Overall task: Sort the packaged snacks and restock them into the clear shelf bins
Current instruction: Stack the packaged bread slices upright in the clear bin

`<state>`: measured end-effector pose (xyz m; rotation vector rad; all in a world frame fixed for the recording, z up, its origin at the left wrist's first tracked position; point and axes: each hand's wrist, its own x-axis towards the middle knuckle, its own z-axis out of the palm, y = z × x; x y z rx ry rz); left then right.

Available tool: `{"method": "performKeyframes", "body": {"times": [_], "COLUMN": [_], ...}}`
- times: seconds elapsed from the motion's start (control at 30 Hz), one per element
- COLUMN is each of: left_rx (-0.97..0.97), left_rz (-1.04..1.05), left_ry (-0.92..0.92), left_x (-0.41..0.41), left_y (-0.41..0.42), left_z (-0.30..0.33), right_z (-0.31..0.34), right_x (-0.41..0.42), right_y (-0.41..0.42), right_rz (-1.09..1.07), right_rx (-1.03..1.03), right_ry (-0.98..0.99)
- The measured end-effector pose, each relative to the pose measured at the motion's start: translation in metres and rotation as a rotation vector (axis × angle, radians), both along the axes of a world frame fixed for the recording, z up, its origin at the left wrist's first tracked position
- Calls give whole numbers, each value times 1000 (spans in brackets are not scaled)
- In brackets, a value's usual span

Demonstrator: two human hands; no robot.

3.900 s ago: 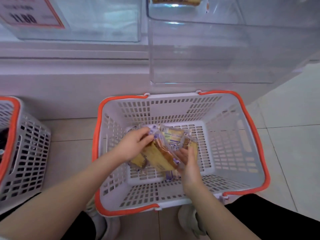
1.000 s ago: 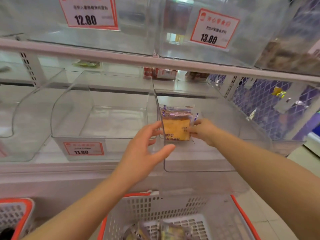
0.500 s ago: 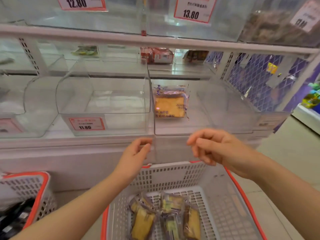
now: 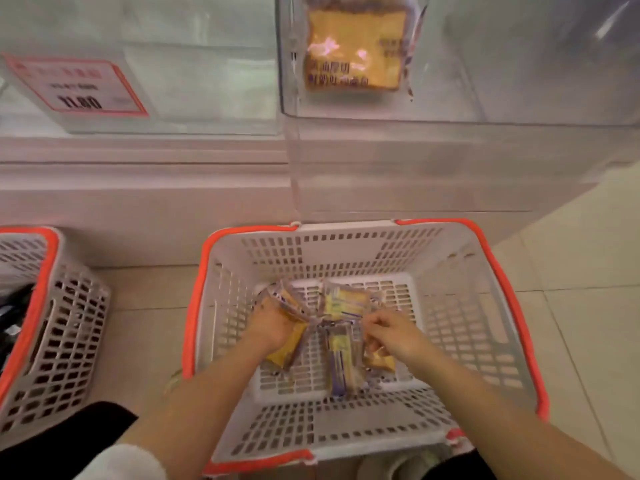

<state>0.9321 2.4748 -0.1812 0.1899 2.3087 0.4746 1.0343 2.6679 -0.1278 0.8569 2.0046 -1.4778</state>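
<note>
Two orange-rimmed baskets (image 4: 512,306) (image 4: 52,341) stand on the tiled floor (image 4: 581,323) below the shelf (image 4: 138,174).

Red-bordered price tag (image 4: 78,86) at upper left, pale tiled floor (image 4: 585,306), second orange-rimmed basket (image 4: 52,327) at left.

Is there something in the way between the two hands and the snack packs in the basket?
No, nothing visible. The left hand and the right hand are already on the snack packs at the bottom of the white basket, which is open on top.
</note>
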Motion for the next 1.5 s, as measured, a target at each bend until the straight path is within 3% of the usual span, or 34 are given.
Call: {"method": "performKeyframes", "body": {"times": [0.1, 0.27, 0.4, 0.57, 0.77, 0.83, 0.97, 1.1, 1.2, 1.33, 1.5], "left_rx": [-151, -66, -13, 296, 505, 496, 414, 557, 744, 880, 932], "left_rz": [-10, 113, -40, -313, -399, -350, -107, 239, 358, 373, 416], "left_ry": [23, -126, -100, 29, 248, 307, 418, 125, -42, 115, 269], "left_x": [-7, -8, 0, 28, 34, 29, 13, 19, 30, 39, 52], "left_y": [6, 14, 12, 13, 13, 8, -5, -16, -20, -24, -31], "left_z": [-26, -57, -64, -39, 27, 44, 66, 91, 112, 143, 177], "right_z": [-21, -43, -50, -56, -40, -30, 2, 37, 60, 86, 113], "right_x": [2, 17, 27, 26, 21, 21, 26, 39, 45, 53, 60], "right_y": [-7, -19, -24, -30, -43, -42, -35, -35, -40, -46, -48], "right_rz": [35, 120, 167, 213, 195, 45, -392, -531, -562, -541, -462], "right_rx": [-17, 7, 79, 305, 230, 148, -323, -479, -568, -506, 1], "right_ry": [-49, -109, -123, -27, 159, 190, 208, 270, 358, 453, 675]}}
